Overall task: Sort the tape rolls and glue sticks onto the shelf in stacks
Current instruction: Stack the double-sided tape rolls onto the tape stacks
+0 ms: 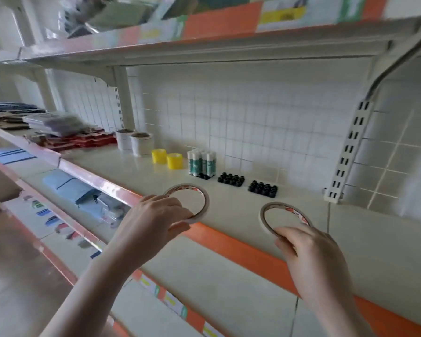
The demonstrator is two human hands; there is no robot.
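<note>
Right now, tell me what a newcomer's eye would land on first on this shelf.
First, the two hands at the shelf's front edge: the left hand holds one thin tape ring, and the right hand holds another tape ring. Behind them, near the tiled back wall, the two yellow rolls stand out, with upright glue sticks just to their right.

The shelf (229,205) in front of me carries two thin tape rings near its orange edge, left ring (206,198) and right ring (263,215). Farther back stand white rolls (141,143), yellow rolls (167,158), glue sticks (201,162) and black caps (247,183).
</note>
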